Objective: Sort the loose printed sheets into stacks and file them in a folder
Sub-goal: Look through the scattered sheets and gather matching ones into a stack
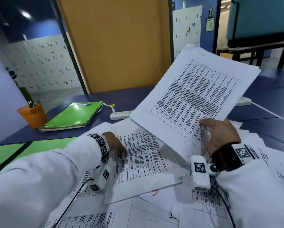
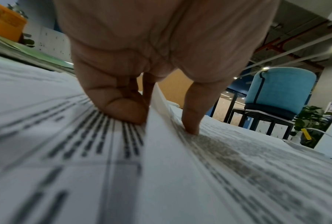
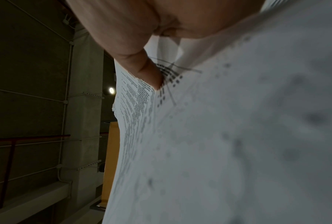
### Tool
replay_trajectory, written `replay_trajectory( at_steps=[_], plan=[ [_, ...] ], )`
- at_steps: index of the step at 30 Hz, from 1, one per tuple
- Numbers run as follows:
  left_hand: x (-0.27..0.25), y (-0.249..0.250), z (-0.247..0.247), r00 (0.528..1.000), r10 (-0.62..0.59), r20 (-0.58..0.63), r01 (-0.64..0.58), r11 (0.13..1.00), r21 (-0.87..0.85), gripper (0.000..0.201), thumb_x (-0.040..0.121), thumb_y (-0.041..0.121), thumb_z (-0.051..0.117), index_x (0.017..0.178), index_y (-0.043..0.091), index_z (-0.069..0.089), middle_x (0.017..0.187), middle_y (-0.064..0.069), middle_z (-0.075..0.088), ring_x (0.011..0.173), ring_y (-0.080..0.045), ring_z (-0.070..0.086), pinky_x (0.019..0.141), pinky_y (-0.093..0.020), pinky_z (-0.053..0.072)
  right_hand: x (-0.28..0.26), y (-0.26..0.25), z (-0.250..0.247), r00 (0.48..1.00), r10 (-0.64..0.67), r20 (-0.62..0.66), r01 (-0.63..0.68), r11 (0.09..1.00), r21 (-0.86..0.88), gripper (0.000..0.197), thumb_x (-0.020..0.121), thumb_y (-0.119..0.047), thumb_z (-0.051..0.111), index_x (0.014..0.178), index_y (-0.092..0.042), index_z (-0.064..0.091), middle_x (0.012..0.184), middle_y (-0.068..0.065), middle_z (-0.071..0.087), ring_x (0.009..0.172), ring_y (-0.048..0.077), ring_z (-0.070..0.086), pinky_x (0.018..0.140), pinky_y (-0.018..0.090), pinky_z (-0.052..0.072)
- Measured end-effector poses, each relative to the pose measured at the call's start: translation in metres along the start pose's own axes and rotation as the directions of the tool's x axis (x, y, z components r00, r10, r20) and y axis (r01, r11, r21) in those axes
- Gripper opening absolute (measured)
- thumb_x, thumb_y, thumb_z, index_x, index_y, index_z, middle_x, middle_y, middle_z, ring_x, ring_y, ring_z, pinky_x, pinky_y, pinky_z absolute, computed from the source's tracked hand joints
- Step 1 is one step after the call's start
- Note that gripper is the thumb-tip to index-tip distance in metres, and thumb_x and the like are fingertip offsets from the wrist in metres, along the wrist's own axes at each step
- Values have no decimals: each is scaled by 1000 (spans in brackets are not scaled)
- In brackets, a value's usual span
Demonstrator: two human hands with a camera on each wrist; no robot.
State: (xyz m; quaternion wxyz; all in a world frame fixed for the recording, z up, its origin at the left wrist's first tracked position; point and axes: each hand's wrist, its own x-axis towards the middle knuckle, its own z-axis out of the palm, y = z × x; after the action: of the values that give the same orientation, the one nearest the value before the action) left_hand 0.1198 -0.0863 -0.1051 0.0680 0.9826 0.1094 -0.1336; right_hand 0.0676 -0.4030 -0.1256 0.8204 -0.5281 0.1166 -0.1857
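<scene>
My right hand [image 1: 218,134] grips a stack of printed table sheets [image 1: 195,96] by its near corner and holds it tilted up above the desk. In the right wrist view the thumb [image 3: 148,72] presses on the stack's top sheet [image 3: 218,136]. My left hand [image 1: 117,143] is down at the left edge of a printed sheet [image 1: 141,155] lying on the pile. Its thumb [image 2: 192,119] sits on that sheet [image 2: 238,166], its curled fingers [image 2: 123,106] sit beside the raised edge, and together they pinch it. A stack of closed green folders [image 1: 75,116] lies at the back left.
Loose printed sheets [image 1: 138,211] cover the near desk. An open green folder [image 1: 22,150] lies at the left under my sleeve. An orange pot [image 1: 32,114] stands beside the folder stack. A white power strip [image 1: 119,115] and its cable lie behind the papers on the dark blue desk [image 1: 261,89].
</scene>
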Motion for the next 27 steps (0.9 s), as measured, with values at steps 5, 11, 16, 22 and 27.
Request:
replay_trajectory(
  at_steps=[5, 11, 16, 22, 27],
  plan=[
    [2, -2, 1, 994, 85, -62, -80, 993, 87, 62, 89, 53, 72, 130, 7, 65, 131, -10, 67, 122, -22, 63, 97, -30, 49, 1, 3, -2, 997, 19, -74, -13, 997, 78, 33, 76, 1, 72, 107, -10, 67, 95, 13, 74, 94, 38, 71, 83, 59, 55],
    [11, 1, 5, 989, 136, -63, -124, 979, 163, 52, 95, 48, 67, 125, 6, 66, 109, -6, 64, 104, -21, 63, 94, -29, 50, -1, 6, -3, 995, 27, -92, -22, 998, 62, 27, 72, -1, 76, 88, -19, 64, 93, 11, 73, 96, 37, 69, 88, 64, 51],
    [10, 3, 9, 979, 172, -111, -145, 965, 216, 42, 95, 40, 68, 122, 7, 66, 119, -5, 70, 114, -21, 68, 81, -28, 46, -7, 2, 0, 996, 20, -84, -18, 1000, 26, 23, 77, -3, 74, 89, -17, 59, 95, 15, 70, 90, 31, 67, 87, 49, 55],
    [7, -19, -4, 944, 201, -261, -276, 916, -291, 22, 80, 26, 82, 92, 19, 65, 87, -1, 70, 73, -14, 63, 59, -26, 46, -10, -3, 4, 998, 54, -34, -52, 996, 67, 30, 80, 3, 67, 108, -9, 66, 104, 15, 74, 100, 38, 70, 90, 65, 51],
    [-29, -34, -35, 931, 231, -283, -319, 136, -938, 29, 99, 8, 64, 127, 3, 65, 120, -24, 72, 113, -48, 67, 92, -58, 58, -24, -9, 17, 997, 25, 77, -29, 998, 63, 35, 86, 14, 56, 117, 0, 63, 106, 15, 73, 101, 34, 69, 76, 43, 61]
  ],
)
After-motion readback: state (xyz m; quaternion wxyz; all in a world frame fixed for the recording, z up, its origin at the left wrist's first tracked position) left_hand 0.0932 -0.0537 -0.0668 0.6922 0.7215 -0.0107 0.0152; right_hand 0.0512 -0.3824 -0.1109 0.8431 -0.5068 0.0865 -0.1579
